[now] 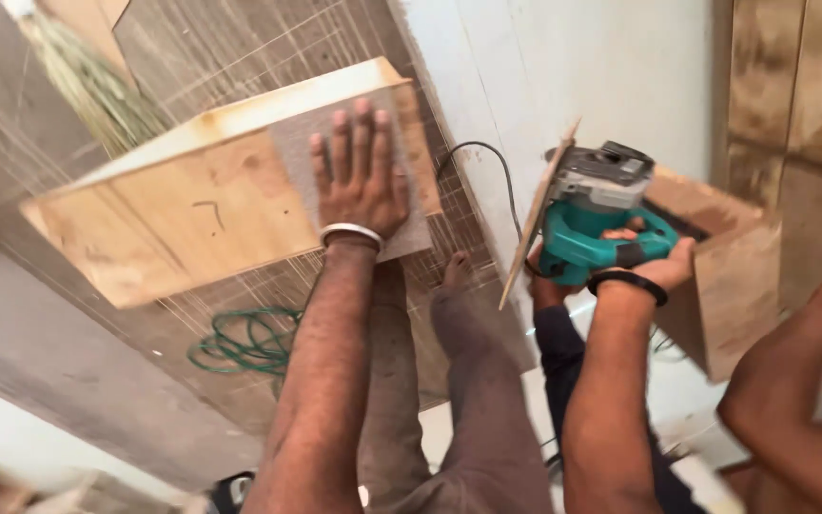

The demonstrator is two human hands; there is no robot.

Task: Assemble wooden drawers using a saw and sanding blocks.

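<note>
My left hand (359, 181), a silver bangle on its wrist, lies flat with fingers spread on a grey sheet (292, 143) that covers the near end of a long plywood board (173, 219). The board runs from left to upper middle above a tiled floor. My right hand (658, 271), wearing a black wristband, grips the handle of a teal and grey circular saw (592, 205). The saw is held off to the right of the board, with its flat base plate (535, 228) turned on edge toward the board. A black cable (487, 152) loops up from the saw.
A coil of green hose (249, 343) lies on the floor under the board. A straw broom (97, 86) is at the upper left. An open wooden box (734, 286) stands right of the saw. Another person's bare arm (792, 390) reaches in at the right. My legs (468, 381) are below.
</note>
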